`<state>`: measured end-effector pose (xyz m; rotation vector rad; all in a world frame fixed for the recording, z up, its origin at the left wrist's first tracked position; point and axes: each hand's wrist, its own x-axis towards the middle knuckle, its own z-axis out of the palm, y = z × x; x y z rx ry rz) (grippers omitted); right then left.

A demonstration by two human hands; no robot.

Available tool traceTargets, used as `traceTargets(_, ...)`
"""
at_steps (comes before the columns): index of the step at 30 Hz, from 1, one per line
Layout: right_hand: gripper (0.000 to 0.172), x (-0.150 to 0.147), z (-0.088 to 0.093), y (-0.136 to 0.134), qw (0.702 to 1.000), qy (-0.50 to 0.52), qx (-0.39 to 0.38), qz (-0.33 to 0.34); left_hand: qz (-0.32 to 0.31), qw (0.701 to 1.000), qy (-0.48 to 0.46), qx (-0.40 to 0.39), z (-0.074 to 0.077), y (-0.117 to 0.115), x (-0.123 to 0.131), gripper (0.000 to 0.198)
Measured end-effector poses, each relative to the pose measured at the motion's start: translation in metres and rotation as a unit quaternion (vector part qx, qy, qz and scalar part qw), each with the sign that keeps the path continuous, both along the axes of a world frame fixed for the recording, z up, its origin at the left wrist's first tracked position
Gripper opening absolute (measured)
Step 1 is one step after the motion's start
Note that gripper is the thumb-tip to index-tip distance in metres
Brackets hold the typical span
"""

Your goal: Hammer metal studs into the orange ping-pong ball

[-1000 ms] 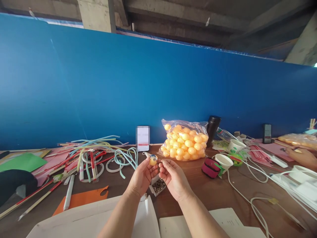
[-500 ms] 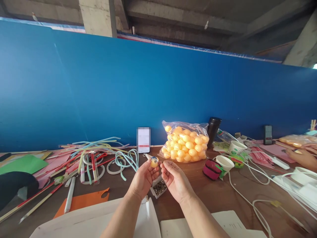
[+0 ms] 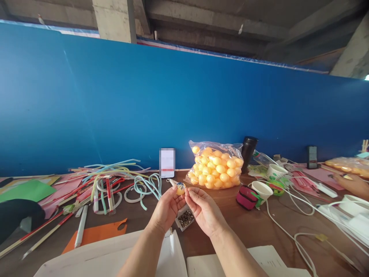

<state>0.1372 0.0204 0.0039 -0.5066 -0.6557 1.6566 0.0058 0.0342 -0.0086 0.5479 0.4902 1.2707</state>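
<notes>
My left hand (image 3: 166,209) is closed around an orange ball (image 3: 180,191), of the same look as those in the bag behind. Shiny silvery-blue bits cover the top of the ball. At the ball's right side, the thumb and forefinger of my right hand (image 3: 203,209) are pinched together; anything between them is too small to make out. Just beyond my left fingertips a white pointed tip (image 3: 172,181) shows, mostly hidden. Below my hands stands a small box (image 3: 181,227) of little metallic pieces, partly covered by my fingers.
Behind my hands sits a clear bag of orange balls (image 3: 216,169), with a phone (image 3: 167,163) at its left and a black bottle (image 3: 249,154) at its right. Craft sticks and tubes (image 3: 108,188) lie left. Paper cups (image 3: 261,190) and white cables are right, near another person's hand (image 3: 353,184).
My right hand has moved slightly left, so its pinched fingertips now meet the ball; before, a small gap lay between them. My left hand has hardly moved.
</notes>
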Motion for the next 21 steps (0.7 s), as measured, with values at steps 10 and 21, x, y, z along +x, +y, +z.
traceTargets(10, 0.018, -0.0025, -0.0027, -0.0021, 0.999, -0.035, -0.008, -0.002, -0.003, 0.999, 0.010, 0.042, -0.0021, 0.0002, -0.0003, 0.013)
traceTargets(21, 0.021, -0.0032, -0.0036, -0.0054, 0.998, -0.065, 0.006, -0.010, -0.017, 0.998, 0.022, 0.059, -0.0006, -0.0008, -0.0004, 0.017)
